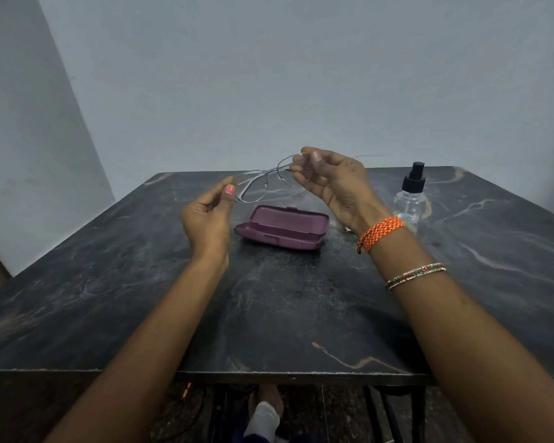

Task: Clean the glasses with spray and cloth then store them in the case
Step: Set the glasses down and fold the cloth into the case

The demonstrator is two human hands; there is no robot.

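plain room, bare grey wall, dark marble table

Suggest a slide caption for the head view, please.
Both hands hold wire-rimmed glasses above an open purple case.

No readable text, labels, brands or numbers anywhere in view. Checked the clear spray bottle just right of the right hand: no label or print visible on it. Purple case below and between the hands: lid and shell are plain, no logo to make out. Glasses held between the hands: frame too thin to tell any marking. Desk surface: only marble veining.
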